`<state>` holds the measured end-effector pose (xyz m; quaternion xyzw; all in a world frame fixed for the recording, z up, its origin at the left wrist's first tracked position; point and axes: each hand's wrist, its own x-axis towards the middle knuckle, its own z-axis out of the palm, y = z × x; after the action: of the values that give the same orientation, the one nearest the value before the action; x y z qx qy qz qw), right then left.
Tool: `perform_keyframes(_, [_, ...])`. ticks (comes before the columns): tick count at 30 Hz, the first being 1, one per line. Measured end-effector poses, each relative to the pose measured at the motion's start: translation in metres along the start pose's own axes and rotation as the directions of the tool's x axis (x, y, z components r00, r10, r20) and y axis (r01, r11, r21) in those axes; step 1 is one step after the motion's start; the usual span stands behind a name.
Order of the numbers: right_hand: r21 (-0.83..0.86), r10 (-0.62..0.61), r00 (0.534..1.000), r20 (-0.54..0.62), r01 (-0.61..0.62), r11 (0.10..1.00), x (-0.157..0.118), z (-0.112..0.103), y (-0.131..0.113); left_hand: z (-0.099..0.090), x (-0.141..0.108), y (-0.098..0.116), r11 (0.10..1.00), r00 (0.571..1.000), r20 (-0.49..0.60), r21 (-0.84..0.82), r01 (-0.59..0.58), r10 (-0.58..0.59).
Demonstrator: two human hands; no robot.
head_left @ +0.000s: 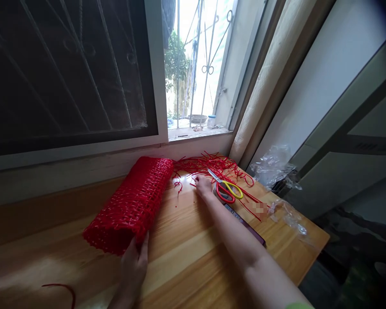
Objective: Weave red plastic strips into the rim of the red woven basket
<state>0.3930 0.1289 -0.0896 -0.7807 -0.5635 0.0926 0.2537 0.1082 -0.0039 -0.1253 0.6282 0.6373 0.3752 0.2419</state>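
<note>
Left hand point(134, 259) holds rim of red woven basket point(133, 199); right hand point(203, 186) by loose red strands point(217, 163), can't tell its grip. Weave looks mostly formed; strands unwoven.

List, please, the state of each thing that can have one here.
Left hand: gripping the rim of the red woven tube
Red woven tube: lying on its side, near end open
Right hand: fingers bent; grip unclear
Red strands: loose, tangled
Scissors: lying down, unheld
Phone: lying partly hidden by the right forearm; screen state unclear
Clear plastic: crumpled
Curtain: drawn aside
</note>
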Motion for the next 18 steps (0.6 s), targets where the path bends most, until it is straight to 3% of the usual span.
perform_keyframes(3, [0.131,-0.117,0.993,0.023,0.113,0.985,-0.025,0.003,-0.022,-0.002,0.001,0.001,0.999,0.999,-0.024,-0.024,0.042,-0.043])
perform_keyframes(6, [0.258,-0.256,0.965,0.064,0.232,0.938,-0.07,0.006,-0.045,-0.002,0.001,-0.001,0.996,0.997,-0.031,-0.05,0.073,-0.075])
perform_keyframes(11, [0.564,-0.471,0.875,0.112,0.334,0.756,-0.145,0.004,-0.055,0.0,0.001,-0.007,0.995,0.997,-0.034,-0.068,0.067,-0.07])
perform_keyframes(14, [0.646,-0.541,0.824,0.172,0.32,0.693,-0.167,0.002,-0.051,0.002,0.004,-0.008,0.996,0.998,-0.035,-0.084,0.044,-0.047])
perform_keyframes(18, [0.701,-0.637,0.753,0.165,0.365,0.613,-0.175,0.005,-0.052,0.001,0.007,0.0,0.996,0.999,-0.048,-0.091,0.01,-0.014])
